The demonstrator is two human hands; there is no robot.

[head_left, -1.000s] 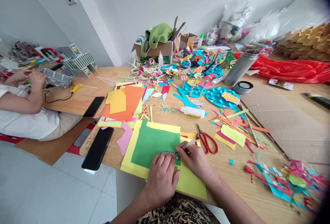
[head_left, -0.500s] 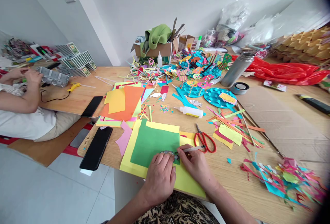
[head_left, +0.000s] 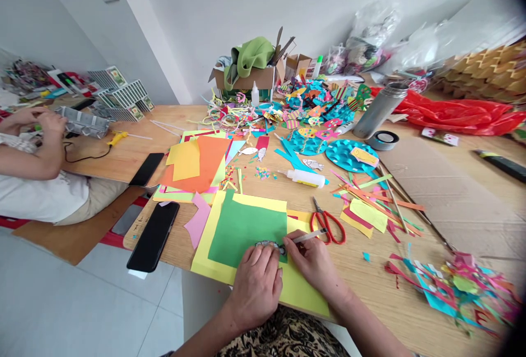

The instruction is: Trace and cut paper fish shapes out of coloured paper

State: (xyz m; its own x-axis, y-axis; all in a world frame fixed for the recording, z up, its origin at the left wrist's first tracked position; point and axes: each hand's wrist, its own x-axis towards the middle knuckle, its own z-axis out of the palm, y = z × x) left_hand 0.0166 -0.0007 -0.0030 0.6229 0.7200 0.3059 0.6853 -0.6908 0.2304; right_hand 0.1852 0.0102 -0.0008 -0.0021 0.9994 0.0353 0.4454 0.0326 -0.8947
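While the left hand (head_left: pixel 257 286) lies flat with its fingers side by side and its thumb set a little off, the right hand (head_left: pixel 310 258) pinches a slim pale pen (head_left: pixel 312 235) between thumb and fingers. A small grey, patterned shape (head_left: pixel 266 244) shows just past the left fingertips, on the lower right part of the green paper (head_left: pixel 246 225) — the left hand covers the rest of it, so its full outline cannot be told. The pen's lower end is down by the right edge of that shape, though the fingers hide whether the tip touches. The green paper rests on a larger yellow sheet (head_left: pixel 304 291) at the near edge of the table (head_left: pixel 357 291).

Just beyond the right hand, scissors (head_left: pixel 336 230) with red handles lie partly open, and the back end of the pen overlaps them in view. Farther off, a white glue bottle (head_left: pixel 306 178) lies on its side near fish cut-outs (head_left: pixel 313 165) and blue strips. Left of the green paper are a pink scrap (head_left: pixel 198 217) and a black phone (head_left: pixel 153 236); behind these is a stack of coloured paper (head_left: pixel 209 165). At far left, another person (head_left: pixel 36 176) sits with both hands raised near a grey object (head_left: pixel 86 122).
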